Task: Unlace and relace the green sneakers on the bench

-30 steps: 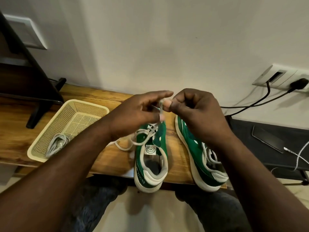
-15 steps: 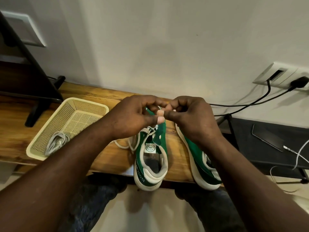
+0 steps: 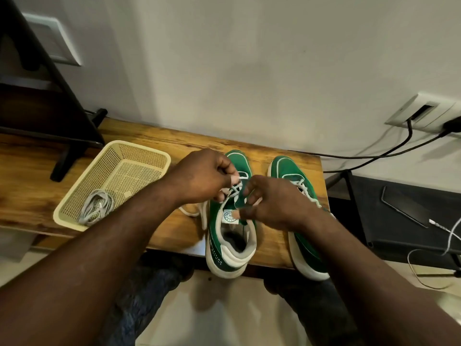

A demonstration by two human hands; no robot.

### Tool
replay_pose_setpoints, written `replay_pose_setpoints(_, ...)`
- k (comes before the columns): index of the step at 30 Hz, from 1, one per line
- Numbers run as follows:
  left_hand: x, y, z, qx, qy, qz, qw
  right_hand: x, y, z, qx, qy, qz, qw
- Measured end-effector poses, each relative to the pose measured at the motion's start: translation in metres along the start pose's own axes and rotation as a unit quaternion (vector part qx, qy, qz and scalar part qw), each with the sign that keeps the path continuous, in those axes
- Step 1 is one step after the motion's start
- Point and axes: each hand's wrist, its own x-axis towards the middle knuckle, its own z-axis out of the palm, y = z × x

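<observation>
The job is mid-lacing on the left sneaker [image 3: 217, 236], which stands heel toward the person at the near edge of the bench [image 3: 139, 138], with the right sneaker [image 3: 287, 168] just beside it at 3 o'clock, its lace apparently in place. The left hand [image 3: 207, 178] is curled, pinching the white lace [image 3: 237, 188] above the upper eyelets. The right hand [image 3: 274, 203] grips the tongue [image 3: 239, 203], thumb on its label, and whether it also pinches the lace I cannot tell. Slack lace loops onto the bench at 9 o'clock of the shoe. By my reading the upper eyelets are being worked, so the next move calls for a fine pinch on the lace tip, a steady tongue, and an even pull to take up that slack. The bench is brown wood against a pale wall. A mesh basket [image 3: 129, 171] with a coiled cable [image 3: 96, 208] sits at 9 o'clock, a dark screen [image 3: 32, 96] at 10, a socket [image 3: 424, 112] with 2 leads at 2, and a black stand [image 3: 369, 191] bearing a phone [image 3: 404, 206] at 3.
</observation>
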Motion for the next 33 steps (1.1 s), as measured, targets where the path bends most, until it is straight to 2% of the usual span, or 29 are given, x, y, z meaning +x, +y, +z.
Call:
replay_pose_setpoints(2, 0.0, 0.001, 0.005, 0.057, -0.004, 0.0, 0.998, 0.001, -0.002, 0.011, -0.036, 0.001, -0.019, 0.999)
replay_pose_setpoints(7, -0.007, 0.0, 0.019, 0.108, 0.033, -0.017, 0.993, 0.007, 0.004, 0.029, -0.074, 0.102, -0.039, 0.991)
replay_pose_setpoints(13, -0.01, -0.014, 0.041, 0.113, 0.083, -0.041, 0.989, 0.0, 0.015, 0.032, 0.093, 0.138, 0.026, 0.986)
replay_pose_setpoints(16, -0.01, -0.015, 0.056, 0.105, 0.129, -0.052, 0.985, -0.001, 0.026, 0.035, 0.231, 0.135, 0.061, 0.962)
replay_pose_setpoints(19, -0.012, -0.016, 0.071, 0.082, 0.179, -0.06, 0.979, -0.004, 0.034, 0.042, 0.311, 0.145, 0.072, 0.937)
replay_pose_setpoints(23, -0.014, -0.016, 0.082, 0.084, 0.205, -0.061, 0.973, -0.004, 0.038, 0.052, 0.349, 0.159, 0.069, 0.921)
replay_pose_setpoints(28, -0.024, -0.018, 0.085, 0.096, 0.216, -0.054, 0.97, -0.007, 0.037, 0.054, 0.348, 0.162, 0.054, 0.922)
replay_pose_setpoints(33, -0.024, -0.014, 0.091, 0.209, 0.245, 0.023, 0.946, -0.01, 0.037, 0.061, 0.337, 0.178, 0.041, 0.923)
